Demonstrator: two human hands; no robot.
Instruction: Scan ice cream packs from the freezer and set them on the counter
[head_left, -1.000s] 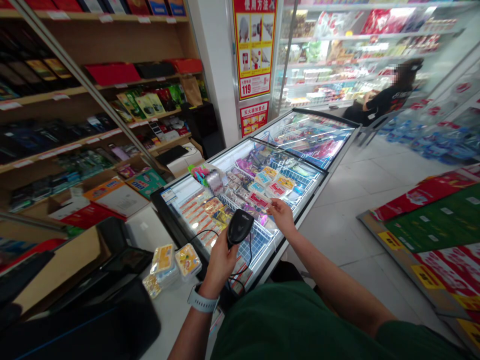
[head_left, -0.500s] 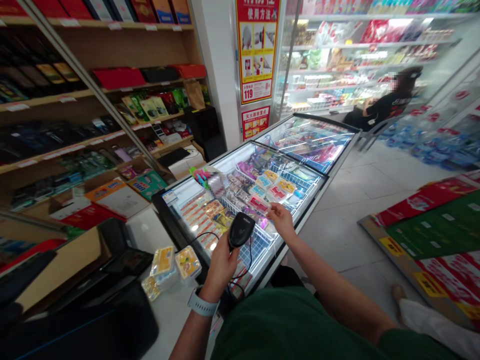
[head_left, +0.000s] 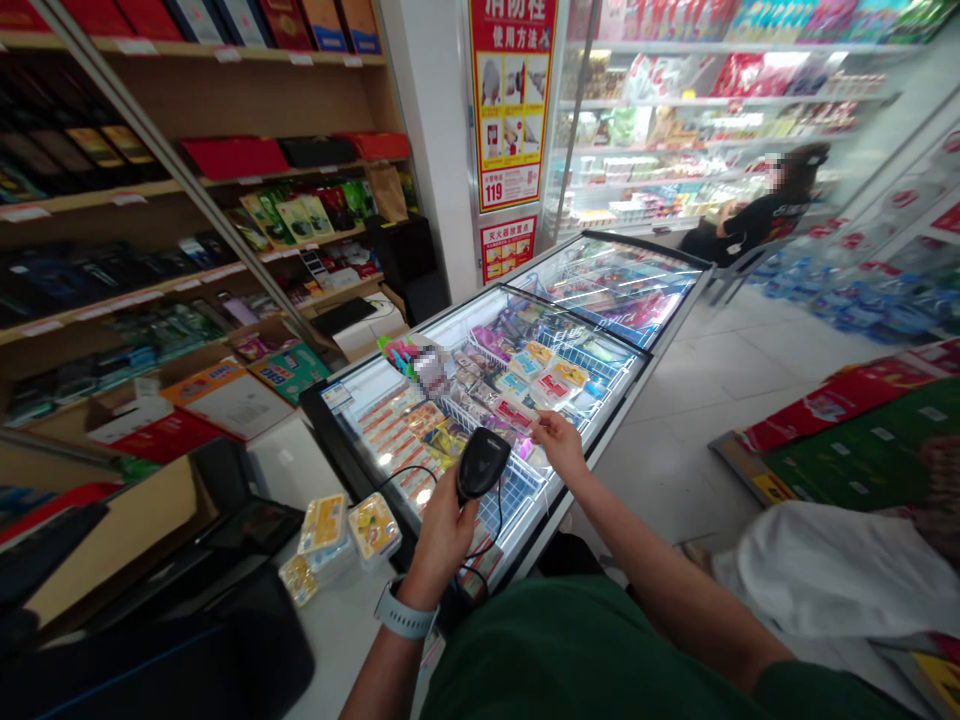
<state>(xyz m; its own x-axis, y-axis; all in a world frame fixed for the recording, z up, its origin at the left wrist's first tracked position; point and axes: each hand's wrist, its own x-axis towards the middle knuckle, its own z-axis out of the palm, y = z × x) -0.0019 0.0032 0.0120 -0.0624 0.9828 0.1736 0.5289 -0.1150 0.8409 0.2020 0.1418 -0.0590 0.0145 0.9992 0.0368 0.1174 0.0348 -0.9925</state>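
While the black scanner (head_left: 484, 465) is gripped in the left hand (head_left: 441, 540), fingers wrapped round its handle, a corner of the red-labelled pack (head_left: 513, 412) seems to be pinched by the fingers of the right hand (head_left: 561, 447), inside the right-hand long edge of the freezer (head_left: 321, 412); whether the pack is lifted off the glass cannot be told. Held by so little, it could be dropped or twisted if its wrapping were slippery. The cord (head_left: 500, 512) could be snagged on the freezer's near edge, and the yellow-topped packs (head_left: 375, 527), set by the tabletop's (head_left: 349, 610) freezer-side edge, could be knocked by the left forearm.
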